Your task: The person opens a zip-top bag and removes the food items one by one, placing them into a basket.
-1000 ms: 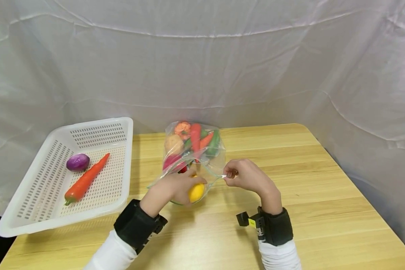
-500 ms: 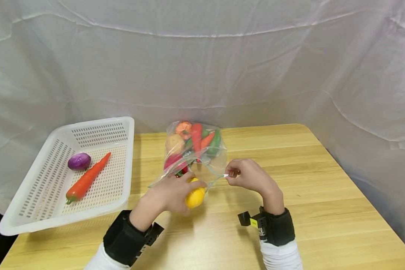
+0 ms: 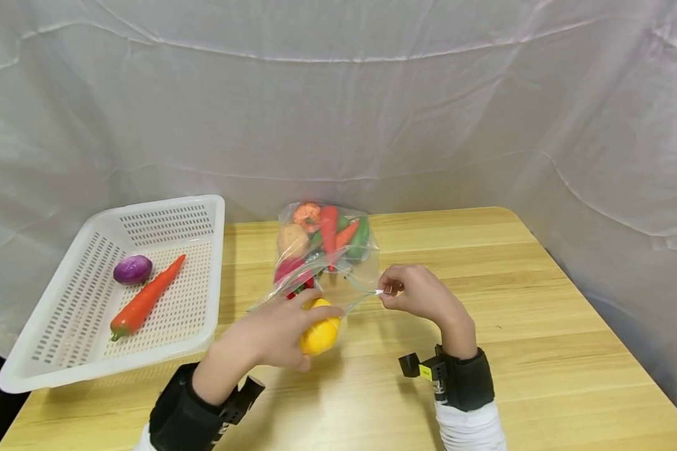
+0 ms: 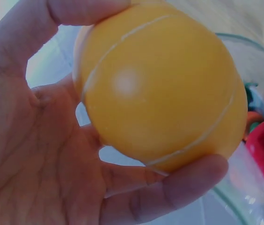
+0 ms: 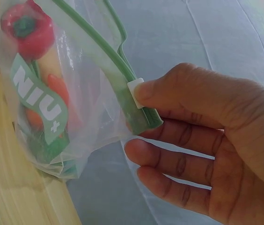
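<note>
Wooden counter (image 3: 541,326) carries all items. White perforated basket (image 3: 51,369) at left, holding orange carrot (image 3: 143,300) and purple onion (image 3: 131,269). Clear zip bag (image 3: 367,266) of mixed toy vegetables lies at counter centre, mouth open toward person. Left hand (image 3: 271,335) grips yellow round fruit (image 3: 318,335) just outside bag mouth. Right hand (image 3: 420,294) pinches white zip slider (image 5: 135,93) at bag corner.

White sleeves (image 3: 467,428); black wrist straps (image 3: 467,379)
</note>
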The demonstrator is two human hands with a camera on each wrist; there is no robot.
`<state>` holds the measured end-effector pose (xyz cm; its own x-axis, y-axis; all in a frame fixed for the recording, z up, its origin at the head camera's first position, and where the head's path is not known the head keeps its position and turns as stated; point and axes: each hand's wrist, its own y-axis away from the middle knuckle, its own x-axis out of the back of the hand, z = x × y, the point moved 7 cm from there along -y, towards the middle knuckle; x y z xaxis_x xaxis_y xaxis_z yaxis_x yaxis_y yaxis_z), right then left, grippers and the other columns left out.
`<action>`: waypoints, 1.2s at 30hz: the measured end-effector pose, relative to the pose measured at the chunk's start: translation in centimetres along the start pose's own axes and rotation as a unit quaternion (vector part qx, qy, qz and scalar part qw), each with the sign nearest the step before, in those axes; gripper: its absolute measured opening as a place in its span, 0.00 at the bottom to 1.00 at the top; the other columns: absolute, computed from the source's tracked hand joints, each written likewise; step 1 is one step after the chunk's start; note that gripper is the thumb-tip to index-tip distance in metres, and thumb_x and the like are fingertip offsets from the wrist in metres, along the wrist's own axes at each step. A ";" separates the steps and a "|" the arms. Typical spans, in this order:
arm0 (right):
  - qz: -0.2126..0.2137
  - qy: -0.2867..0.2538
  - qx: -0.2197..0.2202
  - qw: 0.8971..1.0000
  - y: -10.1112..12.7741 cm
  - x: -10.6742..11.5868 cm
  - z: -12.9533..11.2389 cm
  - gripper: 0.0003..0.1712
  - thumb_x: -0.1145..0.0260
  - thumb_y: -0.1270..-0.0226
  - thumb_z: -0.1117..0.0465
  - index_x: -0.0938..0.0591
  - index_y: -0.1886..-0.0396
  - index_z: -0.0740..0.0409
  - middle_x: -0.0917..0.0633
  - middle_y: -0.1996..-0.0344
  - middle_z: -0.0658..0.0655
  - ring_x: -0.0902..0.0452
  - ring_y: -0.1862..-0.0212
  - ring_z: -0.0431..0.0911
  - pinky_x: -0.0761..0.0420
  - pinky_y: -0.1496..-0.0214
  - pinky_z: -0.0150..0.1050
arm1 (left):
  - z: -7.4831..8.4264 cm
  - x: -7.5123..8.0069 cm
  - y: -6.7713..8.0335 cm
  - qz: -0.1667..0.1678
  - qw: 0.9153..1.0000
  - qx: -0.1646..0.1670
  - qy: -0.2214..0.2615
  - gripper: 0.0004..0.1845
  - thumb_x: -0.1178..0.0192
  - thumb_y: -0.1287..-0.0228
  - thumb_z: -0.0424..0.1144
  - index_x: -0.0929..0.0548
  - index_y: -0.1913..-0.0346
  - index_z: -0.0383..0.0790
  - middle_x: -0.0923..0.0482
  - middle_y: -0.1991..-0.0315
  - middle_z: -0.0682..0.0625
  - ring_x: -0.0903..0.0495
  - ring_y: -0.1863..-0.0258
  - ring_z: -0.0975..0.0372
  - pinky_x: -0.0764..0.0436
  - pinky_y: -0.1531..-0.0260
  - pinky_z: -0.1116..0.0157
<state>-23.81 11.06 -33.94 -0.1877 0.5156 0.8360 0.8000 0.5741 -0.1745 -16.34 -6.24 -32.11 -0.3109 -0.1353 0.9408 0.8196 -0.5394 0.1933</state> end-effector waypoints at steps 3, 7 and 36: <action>0.000 0.002 0.001 1.000 0.0 0.0 0.0 0.02 0.33 0.48 0.66 0.19 0.74 0.56 0.20 0.77 0.48 0.25 0.72 0.42 0.26 0.67 0.30 | -0.3 0.6 0.9 0.011 1.000 0.007 0.014 0.37 0.33 0.58 0.42 0.29 0.38 0.59 0.36 0.35 0.46 0.25 0.51 0.46 0.23 0.61 0.54; -0.002 0.003 -0.002 1.000 0.1 0.0 0.1 0.02 0.33 0.48 0.65 0.19 0.73 0.55 0.20 0.77 0.48 0.25 0.71 0.42 0.26 0.67 0.31 | -1.1 1.3 1.9 0.030 0.999 0.023 0.026 0.39 0.33 0.60 0.42 0.30 0.38 0.61 0.40 0.31 0.48 0.25 0.54 0.45 0.26 0.70 0.60; -0.001 0.001 -0.001 1.000 0.0 -0.1 0.0 0.02 0.33 0.47 0.65 0.18 0.72 0.55 0.19 0.76 0.48 0.25 0.71 0.41 0.26 0.67 0.31 | -11.4 3.0 8.4 0.136 0.980 0.134 0.049 0.42 0.34 0.55 0.43 0.37 0.32 0.54 0.40 0.36 0.37 0.27 0.50 0.44 0.21 0.63 0.51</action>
<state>-23.77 11.02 -33.99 -0.1877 0.5137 0.8372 0.8004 0.5741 -0.1728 -15.90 -20.67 -30.86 -0.0977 -0.3306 0.9387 0.9717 -0.2357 0.0181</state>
